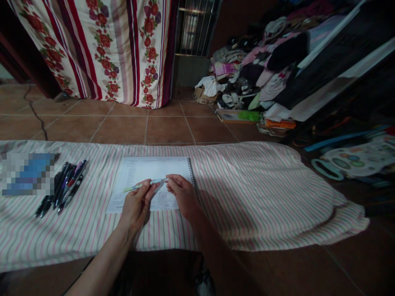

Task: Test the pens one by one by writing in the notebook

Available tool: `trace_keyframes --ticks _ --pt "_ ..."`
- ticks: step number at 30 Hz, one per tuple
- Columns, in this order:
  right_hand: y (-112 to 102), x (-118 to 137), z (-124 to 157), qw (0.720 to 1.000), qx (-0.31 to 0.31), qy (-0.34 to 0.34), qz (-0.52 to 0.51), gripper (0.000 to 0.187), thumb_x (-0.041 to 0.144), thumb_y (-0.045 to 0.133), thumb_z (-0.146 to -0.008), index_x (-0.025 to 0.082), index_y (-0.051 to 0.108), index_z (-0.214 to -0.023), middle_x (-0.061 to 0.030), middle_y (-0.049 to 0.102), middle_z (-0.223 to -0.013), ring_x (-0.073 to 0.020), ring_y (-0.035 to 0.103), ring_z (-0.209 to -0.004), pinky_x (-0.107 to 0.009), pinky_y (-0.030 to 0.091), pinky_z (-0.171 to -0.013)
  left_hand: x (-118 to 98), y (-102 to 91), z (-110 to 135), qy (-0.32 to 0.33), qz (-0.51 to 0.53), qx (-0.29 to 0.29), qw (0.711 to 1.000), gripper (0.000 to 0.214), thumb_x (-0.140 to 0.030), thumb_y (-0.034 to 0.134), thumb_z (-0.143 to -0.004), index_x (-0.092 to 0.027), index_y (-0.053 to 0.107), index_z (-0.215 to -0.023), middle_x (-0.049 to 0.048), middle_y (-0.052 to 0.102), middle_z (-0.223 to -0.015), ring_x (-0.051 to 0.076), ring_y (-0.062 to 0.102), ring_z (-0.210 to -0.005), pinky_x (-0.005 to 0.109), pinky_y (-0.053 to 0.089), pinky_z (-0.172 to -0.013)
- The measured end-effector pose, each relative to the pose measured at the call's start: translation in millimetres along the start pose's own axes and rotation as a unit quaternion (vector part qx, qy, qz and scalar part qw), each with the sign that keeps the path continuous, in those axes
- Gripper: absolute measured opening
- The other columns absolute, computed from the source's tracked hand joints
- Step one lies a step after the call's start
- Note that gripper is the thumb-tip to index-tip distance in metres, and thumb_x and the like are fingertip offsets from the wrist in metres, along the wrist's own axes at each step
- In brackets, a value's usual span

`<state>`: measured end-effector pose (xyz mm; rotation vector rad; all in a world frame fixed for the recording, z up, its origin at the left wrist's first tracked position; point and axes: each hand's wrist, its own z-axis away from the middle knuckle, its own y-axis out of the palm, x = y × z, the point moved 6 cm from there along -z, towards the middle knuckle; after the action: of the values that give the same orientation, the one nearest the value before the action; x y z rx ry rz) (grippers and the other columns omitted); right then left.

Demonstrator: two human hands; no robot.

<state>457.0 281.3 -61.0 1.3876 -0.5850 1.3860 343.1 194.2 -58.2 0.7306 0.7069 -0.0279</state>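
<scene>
While the left hand (135, 205) closes round the barrel of a pen (159, 181) and the right hand (183, 195) pinches its end, just above the notebook (145, 166), uncapping looks underway; that calls for a straight, steady pull.

**Masked, cropped and unreadable parts on the striped cloth (262, 189)**

A pixelated patch (27, 173) masked whatever lay near the cloth's left end, and that end itself ran out of frame. The notebook's (154, 168) print was too small to read. The left hand (135, 205) and right hand (182, 195) covered its lower page and part of the light pen (158, 181). The dark pens (61, 187) beside the patch could not be counted.
</scene>
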Motion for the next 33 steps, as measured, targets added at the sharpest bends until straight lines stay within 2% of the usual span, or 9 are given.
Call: trace_keyframes --ticks 8,13,19,24,29,33 --pt "-3.4 -0.1 0.3 1.0 -0.004 -0.012 0.003 0.024 0.033 0.067 -0.067 0.019 0.069 -0.087 0.0008 0.063 -0.071 -0.0091 0.056 -0.064 -0.025 0.047 -0.067 -0.3 -0.2 0.6 0.004 0.003 0.005 1.0 0.019 0.003 0.049 -0.081 -0.005 0.063 -0.071 0.0071 0.067 -0.072 0.014 0.068 -0.071 0.018 0.057 -0.069" --pt "-7.5 0.8 -2.0 0.999 -0.036 -0.012 0.0 0.026 0.033 0.066 -0.066 0.018 0.068 -0.088 0.0005 0.063 -0.072 -0.0089 0.055 -0.063 -0.023 0.045 -0.063 0.4 -1.7 -1.6 0.006 0.005 0.002 1.0 0.019 0.004 0.048 -0.081 -0.004 0.063 -0.072 0.0072 0.067 -0.072 0.013 0.068 -0.07 0.018 0.057 -0.068" --pt "-11.1 1.5 -1.2 0.998 -0.051 0.018 -0.045 0.023 0.035 0.066 -0.064 0.018 0.068 -0.08 -0.0004 0.063 -0.072 -0.0083 0.054 -0.06 -0.022 0.044 -0.059 1.4 -2.7 -6.0 -0.002 0.008 0.001 1.0 0.019 0.003 0.047 -0.082 -0.005 0.063 -0.074 0.0071 0.068 -0.071 0.014 0.069 -0.069 0.019 0.058 -0.067" --pt "-14.8 3.3 -1.0 0.998 -0.069 0.004 0.011 0.024 0.034 0.065 -0.064 0.017 0.068 -0.08 0.0 0.063 -0.071 -0.0083 0.055 -0.059 -0.021 0.044 -0.056 3.3 -4.2 -10.5 0.013 0.0 -0.001 1.0 0.017 0.004 0.05 -0.08 -0.004 0.063 -0.072 0.0076 0.067 -0.071 0.015 0.069 -0.068 0.021 0.058 -0.068" --pt "-15.1 -1.5 -5.4 0.997 -0.07 0.021 -0.013 0.024 0.036 0.067 -0.061 0.016 0.064 -0.075 0.0002 0.059 -0.062 -0.0115 0.058 -0.062 -0.024 0.047 -0.059 4.0 -2.2 -12.3 0.03 -0.007 0.01 0.999 0.016 0.005 0.051 -0.078 -0.003 0.063 -0.07 0.0069 0.067 -0.07 0.015 0.068 -0.067 0.024 0.058 -0.071" --pt "-17.6 -2.2 -8.2 0.997 -0.074 0.007 0.0 0.025 0.04 0.066 -0.064 0.016 0.061 -0.069 -0.001 0.059 -0.067 -0.0098 0.056 -0.061 -0.021 0.042 -0.054 3.3 -1.5 -12.4 0.021 -0.008 -0.003 1.0 0.019 0.005 0.05 -0.079 -0.005 0.063 -0.07 0.0059 0.067 -0.07 0.014 0.068 -0.066 0.022 0.058 -0.07"
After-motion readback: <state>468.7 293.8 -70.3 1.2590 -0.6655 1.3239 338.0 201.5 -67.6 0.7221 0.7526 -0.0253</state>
